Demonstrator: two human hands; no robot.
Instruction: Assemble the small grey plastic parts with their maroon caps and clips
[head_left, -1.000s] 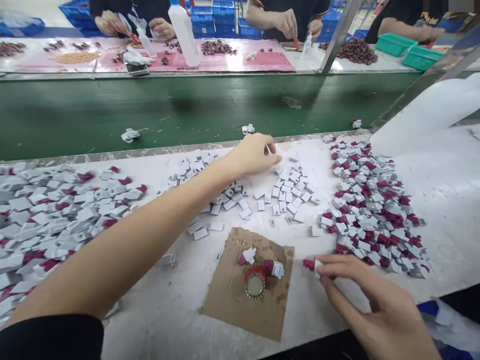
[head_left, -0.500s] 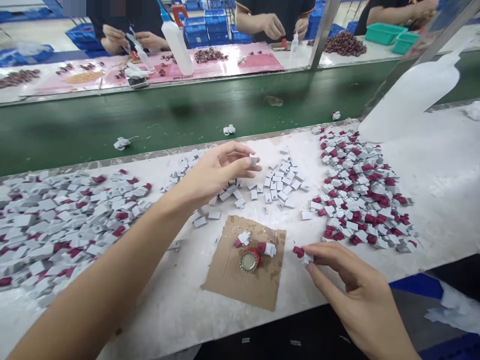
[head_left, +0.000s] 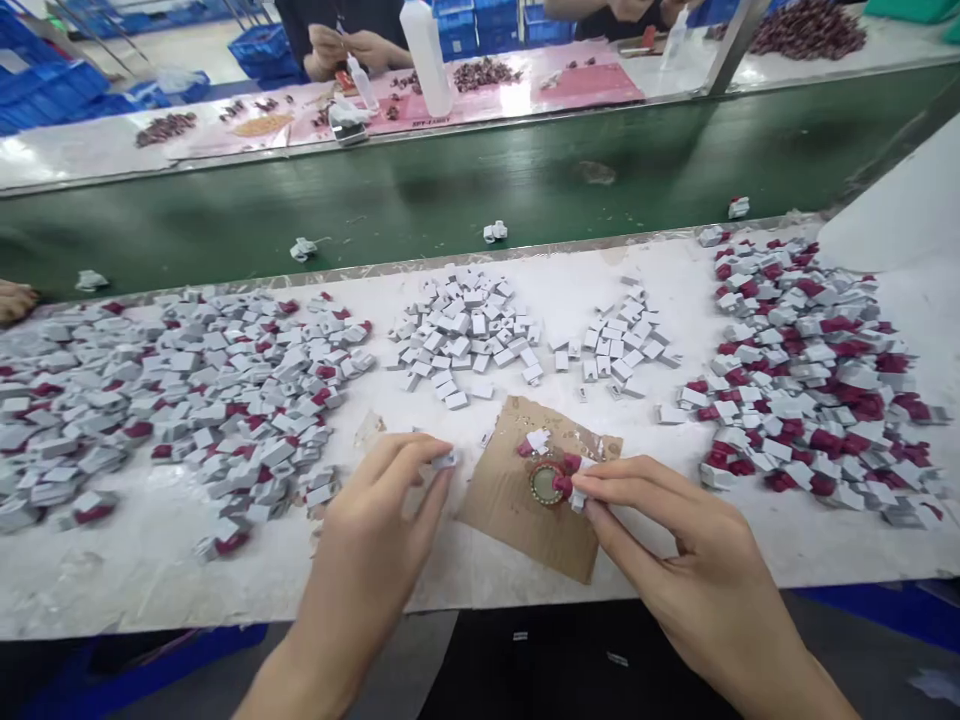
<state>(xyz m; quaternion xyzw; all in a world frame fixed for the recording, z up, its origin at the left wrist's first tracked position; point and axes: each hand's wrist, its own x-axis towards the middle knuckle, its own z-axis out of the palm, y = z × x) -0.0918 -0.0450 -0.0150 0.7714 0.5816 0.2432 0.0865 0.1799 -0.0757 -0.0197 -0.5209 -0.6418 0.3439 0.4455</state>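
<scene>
Head view: carrying a white block [head_left: 444,460], pinched in the fingers of the left hand [head_left: 375,540], from the pile [head_left: 465,325] near the far edge of the worktop [head_left: 172,595] to beside the cardboard [head_left: 517,515]; pinching a maroon-and-white piece [head_left: 562,486] in the right hand [head_left: 675,550], newly brought to the bottle cap [head_left: 543,484]. Thus holding a part in each.

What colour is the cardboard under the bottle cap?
The cardboard is brown; head view shows it best.

A factory floor: green conveyor belt [head_left: 420,190], stacked blue crates [head_left: 480,38].
</scene>
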